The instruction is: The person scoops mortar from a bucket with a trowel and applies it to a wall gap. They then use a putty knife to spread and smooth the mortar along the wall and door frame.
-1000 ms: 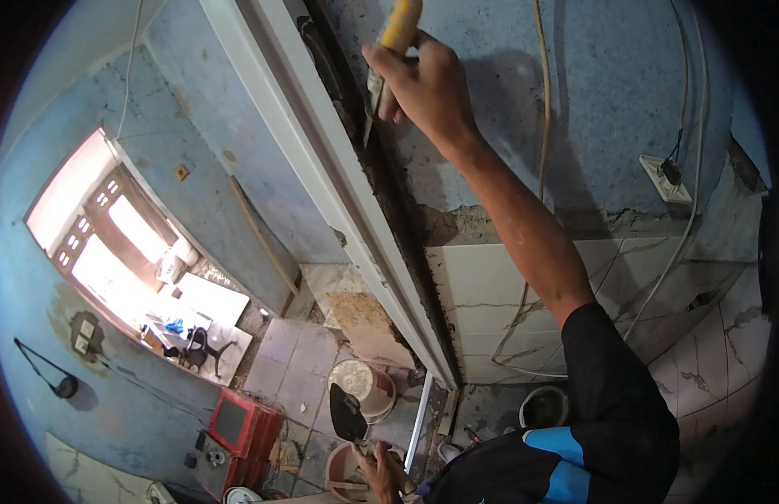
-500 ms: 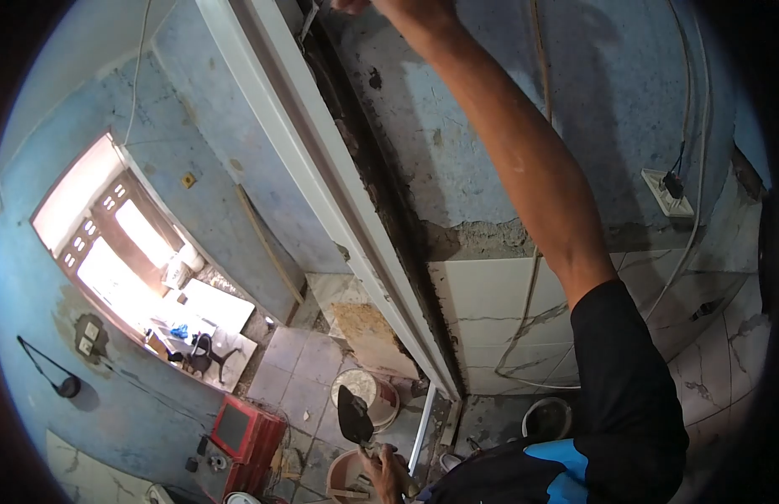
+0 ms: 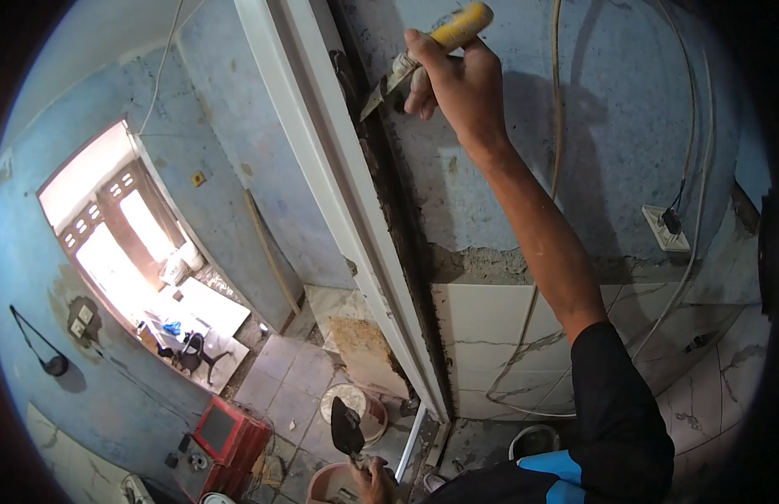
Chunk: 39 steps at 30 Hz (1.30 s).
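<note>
My right hand (image 3: 469, 92) is raised at the top, wrapped around the yellow handle of a putty knife (image 3: 398, 74). The knife's blade touches or nearly touches the dark, rough mortar strip (image 3: 381, 160) between the white door frame (image 3: 326, 160) and the blue wall. Low in the view, my left hand (image 3: 374, 482) is closed around the handle of a pointed trowel (image 3: 347, 427), whose blade looks dark and points up. Beneath that hand is a pinkish tub (image 3: 320, 483), partly hidden by it.
A bucket (image 3: 374, 417) stands behind the trowel, near a stained board (image 3: 364, 349). A red cabinet (image 3: 238, 441) is at lower left. Cables (image 3: 557, 101) hang along the right wall, beside a loose socket (image 3: 665, 227). A round container (image 3: 536, 440) sits on the floor.
My right hand has come down into view, showing the putty knife at the mortar strip. The view has shifted slightly. My left hand still holds the trowel low down.
</note>
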Tool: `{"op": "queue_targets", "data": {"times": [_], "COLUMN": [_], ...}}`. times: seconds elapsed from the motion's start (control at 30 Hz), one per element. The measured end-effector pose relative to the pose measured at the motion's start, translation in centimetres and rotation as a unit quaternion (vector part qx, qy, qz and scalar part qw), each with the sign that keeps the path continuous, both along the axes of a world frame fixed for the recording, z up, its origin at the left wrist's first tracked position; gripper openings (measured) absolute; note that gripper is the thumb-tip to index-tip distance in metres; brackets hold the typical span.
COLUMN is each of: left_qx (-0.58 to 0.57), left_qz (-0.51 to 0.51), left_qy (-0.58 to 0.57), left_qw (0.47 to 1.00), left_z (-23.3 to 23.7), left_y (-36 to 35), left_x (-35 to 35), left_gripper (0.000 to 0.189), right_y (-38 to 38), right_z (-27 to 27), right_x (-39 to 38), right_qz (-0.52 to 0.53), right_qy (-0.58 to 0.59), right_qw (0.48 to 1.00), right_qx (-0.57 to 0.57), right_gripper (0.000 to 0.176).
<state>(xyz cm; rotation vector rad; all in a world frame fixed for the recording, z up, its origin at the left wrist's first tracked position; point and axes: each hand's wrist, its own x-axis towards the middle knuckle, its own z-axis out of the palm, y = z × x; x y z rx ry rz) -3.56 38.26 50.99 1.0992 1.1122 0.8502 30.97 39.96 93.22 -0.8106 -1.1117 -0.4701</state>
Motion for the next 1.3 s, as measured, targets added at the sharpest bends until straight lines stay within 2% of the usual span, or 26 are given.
{"op": "queue_targets", "data": {"times": [0.07, 0.17, 0.23, 0.3, 0.37, 0.4, 0.43, 0.47, 0.6, 0.67, 0.7, 0.77, 0.8, 0.83, 0.87, 0.9, 0.97, 1.07, 1.13, 1.17, 1.23, 1.3], "left_qx": [-0.024, -0.028, -0.021, -0.015, -0.021, -0.021, -0.012, -0.002, -0.018, -0.034, -0.037, -0.013, -0.032, -0.035, -0.025, -0.014, -0.023, -0.009, 0.105, 0.101, 0.003, -0.023], "left_qz": [0.023, 0.004, -0.008, -0.022, -0.007, -0.008, -0.014, -0.019, -0.003, 0.003, 0.001, 0.008, -0.008, -0.008, -0.011, -0.013, -0.014, -0.018, -0.031, -0.028, -0.006, -0.013], "left_qy": [0.046, 0.028, -0.003, -0.033, 0.003, 0.004, -0.005, -0.015, 0.004, 0.021, 0.019, 0.008, 0.019, 0.015, -0.014, -0.042, -0.022, -0.026, -0.011, -0.014, -0.042, -0.065], "left_qw": [0.998, 0.999, 1.0, 0.999, 1.0, 1.0, 1.0, 1.0, 1.0, 0.999, 0.999, 1.0, 0.999, 0.999, 1.0, 0.999, 0.999, 0.999, 0.994, 0.994, 0.999, 0.998], "left_z": [2.5, 2.0, 0.0, -0.5, 0.8, 0.4, -0.3, -0.6, 1.6, 2.3, 2.0, 1.0, 1.7, 1.4, 1.1, 0.8, 1.7, 0.4, -0.9, -1.4, -1.6, -1.8], "left_y": [-0.9, -0.8, -0.2, -0.1, -0.3, -0.1, 0.2, 0.4, -0.1, -0.5, -0.5, -0.2, -0.2, -0.2, -0.2, -0.2, -0.4, 0.1, 0.6, 0.5, 0.2, 0.3], "left_x": [0.9, 0.6, -0.1, -0.2, 0.3, 0.2, 0.0, -0.1, 0.5, 0.7, 0.8, 0.6, 0.6, 0.6, 0.5, 0.5, 0.5, 0.1, -0.3, -0.5, -0.8, -0.9], "left_gripper": [0.065, 0.064, 0.064, 0.064, 0.064, 0.064, 0.064, 0.065, 0.065, 0.066, 0.066, 0.064, 0.061, 0.061, 0.059, 0.058, 0.058, 0.056, 0.055, 0.055, 0.053, 0.051], "right_y": [0.3, -0.4, -0.3, 0.3, 0.5, 0.3, 0.1, -0.2, -3.3, -4.2, -4.3, -4.0, -3.7, -3.1, -2.0, -1.6, -0.6, 0.3, 0.6, 0.8, 1.4, 1.9], "right_z": [0.9, 3.8, 5.9, 8.0, 9.7, 10.1, 10.2, 10.0, 6.8, 4.4, 2.9, -0.3, -1.8, -3.1, -4.1, -5.0, -6.0, -5.9, -5.2, -4.8, -4.6, -4.8], "right_x": [0.0, -1.5, -2.1, -1.7, -0.8, -0.5, -0.2, 0.3, 0.2, 0.4, 0.5, 0.8, 0.1, -0.5, -0.2, -1.1, -1.9, -2.0, -1.8, -1.8, -1.7, -1.5], "right_qz": [0.005, 0.015, 0.003, 0.047, 0.063, 0.103, 0.143, 0.142, 0.113, 0.039, 0.037, -0.062, -0.101, -0.139, -0.232, -0.263, -0.299, -0.286, -0.298, -0.312, -0.305, -0.347], "right_qy": [0.012, 0.032, 0.036, 0.012, 0.023, 0.043, 0.062, 0.049, 0.071, 0.043, 0.041, -0.102, -0.125, -0.147, -0.232, -0.244, -0.298, -0.287, -0.294, -0.3, -0.307, -0.318], "right_qw": [1.0, 0.999, 0.999, 0.999, 0.998, 0.993, 0.986, 0.984, 0.982, 0.991, 0.992, 0.992, 0.987, 0.979, 0.943, 0.932, 0.904, 0.914, 0.907, 0.901, 0.901, 0.882], "right_qx": [-0.005, -0.019, -0.022, 0.012, 0.011, 0.034, 0.058, 0.098, 0.137, 0.119, 0.115, 0.046, 0.03, 0.016, 0.058, 0.06, 0.066, 0.025, 0.031, 0.038, 0.04, 0.013], "right_gripper": [0.029, 0.029, 0.028, 0.028, 0.027, 0.026, 0.025, 0.025, 0.029, 0.031, 0.031, 0.025, 0.025, 0.026, 0.024, 0.027, 0.031, 0.033, 0.033, 0.033, 0.032, 0.035]}}
